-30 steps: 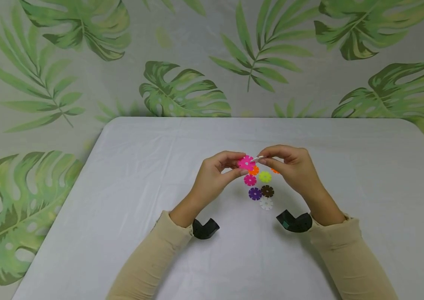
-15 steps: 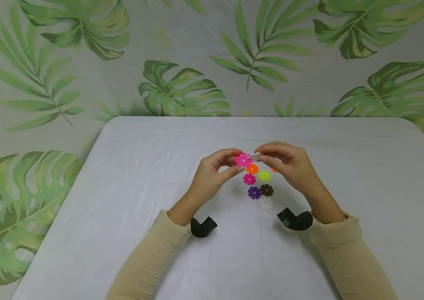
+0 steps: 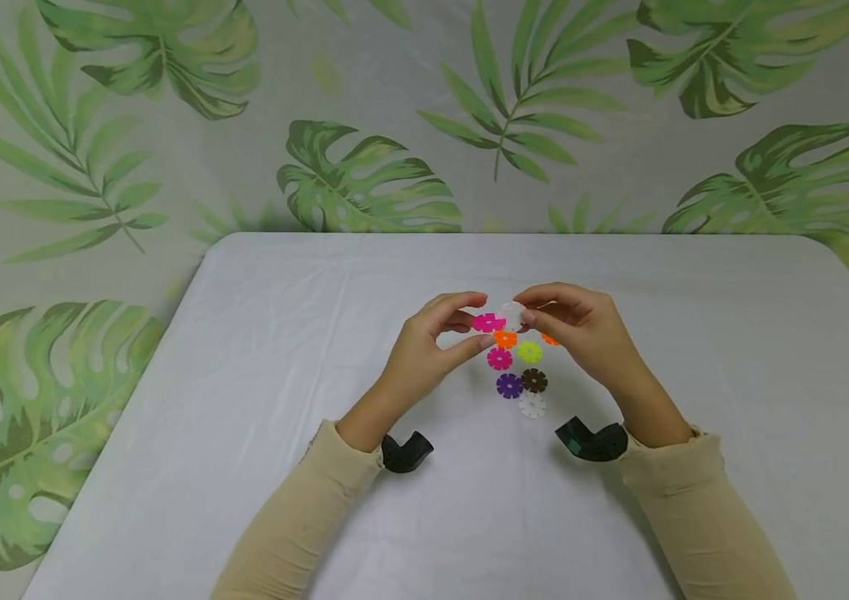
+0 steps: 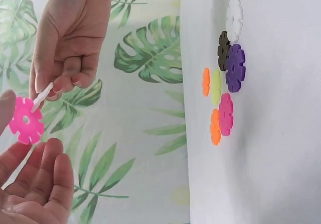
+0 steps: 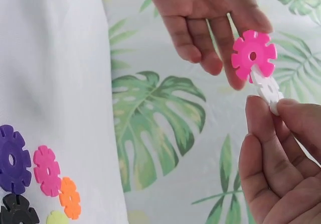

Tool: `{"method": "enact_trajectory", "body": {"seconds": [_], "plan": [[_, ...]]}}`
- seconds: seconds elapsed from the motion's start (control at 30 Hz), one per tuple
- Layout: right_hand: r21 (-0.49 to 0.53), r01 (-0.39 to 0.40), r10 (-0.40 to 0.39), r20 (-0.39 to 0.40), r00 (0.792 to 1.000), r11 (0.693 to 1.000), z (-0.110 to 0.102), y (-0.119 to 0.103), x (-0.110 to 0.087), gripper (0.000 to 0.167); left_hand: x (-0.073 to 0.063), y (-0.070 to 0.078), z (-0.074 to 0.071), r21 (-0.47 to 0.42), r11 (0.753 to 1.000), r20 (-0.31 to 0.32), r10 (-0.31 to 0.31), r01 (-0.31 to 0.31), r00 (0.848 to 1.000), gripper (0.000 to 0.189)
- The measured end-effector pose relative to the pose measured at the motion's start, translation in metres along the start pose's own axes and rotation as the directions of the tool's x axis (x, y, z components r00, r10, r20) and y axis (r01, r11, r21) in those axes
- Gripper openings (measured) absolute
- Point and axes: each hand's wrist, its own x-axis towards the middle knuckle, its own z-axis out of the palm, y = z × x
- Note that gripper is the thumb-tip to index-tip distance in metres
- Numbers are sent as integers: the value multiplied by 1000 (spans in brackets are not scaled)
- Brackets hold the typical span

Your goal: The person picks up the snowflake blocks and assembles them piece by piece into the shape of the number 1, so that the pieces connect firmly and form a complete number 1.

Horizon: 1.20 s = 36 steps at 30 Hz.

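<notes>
My right hand [image 3: 570, 325] pinches a white notched plastic disc [image 5: 268, 88] between thumb and fingertips. A pink snowflake-shaped disc [image 4: 26, 119] is slotted onto its edge, so the two sit at an angle to each other, up off the table. Around the pink disc, my left hand [image 3: 435, 333] has thumb and index finger spread; in the head view gaps show above and below the disc. In the right wrist view the left thumb [image 5: 256, 18] is right at its top edge.
On the white-covered table [image 3: 282, 375] lie loose notched discs: purple [image 3: 510, 386], brown [image 3: 534, 381], white [image 3: 532, 406], pink [image 3: 500, 359], yellow [image 3: 530, 352] and orange [image 3: 505, 338]. Another orange disc [image 3: 550, 338] is partly behind the right hand. A leaf-print cloth [image 3: 372, 179] hangs behind.
The joined discs have turned: the white one now faces the head camera and the pink one looks flatter. The left thumb and index finger have spread from the pink disc they pinched.
</notes>
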Motion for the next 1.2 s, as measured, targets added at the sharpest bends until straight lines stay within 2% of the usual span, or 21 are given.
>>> {"method": "enact_trajectory", "body": {"seconds": [0.17, 0.37, 0.6, 0.77, 1.0, 1.2], "plan": [[13, -17, 17, 11, 1000, 1000, 5, 1, 0, 19, -1, -3, 3, 115, 982, 9, 149, -149, 989, 48], [-6, -39, 40, 33, 999, 999, 9, -1, -2, 20, 0, -4, 6, 237, 946, 15, 226, -223, 974, 45], [-29, -71, 72, 50, 996, 997, 11, -2, -3, 21, -1, -2, 7, 290, 927, 15, 245, -239, 969, 41], [-72, -64, 68, 55, 996, 995, 8, -4, -4, 23, 0, -3, 4, 316, 919, 3, 249, -237, 968, 41], [-142, -65, 75, 66, 995, 988, -3, -4, -9, 28, 1, -4, 2, 339, 910, -6, 255, -238, 967, 40], [-226, -112, 133, 81, 988, 968, -16, 5, -17, 32, 1, -3, 0, 350, 910, -26, 248, -223, 968, 42]]}}
